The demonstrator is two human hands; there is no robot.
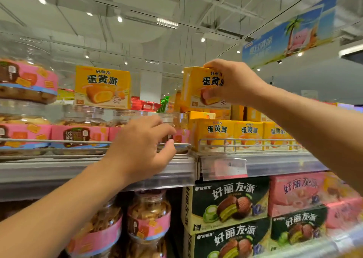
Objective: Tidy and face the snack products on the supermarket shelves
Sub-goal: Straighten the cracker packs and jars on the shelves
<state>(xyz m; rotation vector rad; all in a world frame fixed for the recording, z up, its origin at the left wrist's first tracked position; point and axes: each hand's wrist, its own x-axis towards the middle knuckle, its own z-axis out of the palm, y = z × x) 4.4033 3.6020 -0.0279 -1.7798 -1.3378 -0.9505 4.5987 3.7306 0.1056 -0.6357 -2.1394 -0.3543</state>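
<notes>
1. Nearest, the left hand (pixel 143 146) curls over the rail at the top shelf's (pixel 98 169) front edge, fingertips on a jar (pixel 174 128); whether it truly grips the jar is unclear.
2. Higher, the right hand (pixel 233 81) pinches a yellow box (pixel 198 89), thumb on its face, fingers over its top, lifted above the yellow row (pixel 245 134) at the shelf's right end.
3. Further left, another box (pixel 102 87) stands on jar lids.
4. Risk: a loose pinch could drop the box onto the row, toppling neighbours.
</notes>
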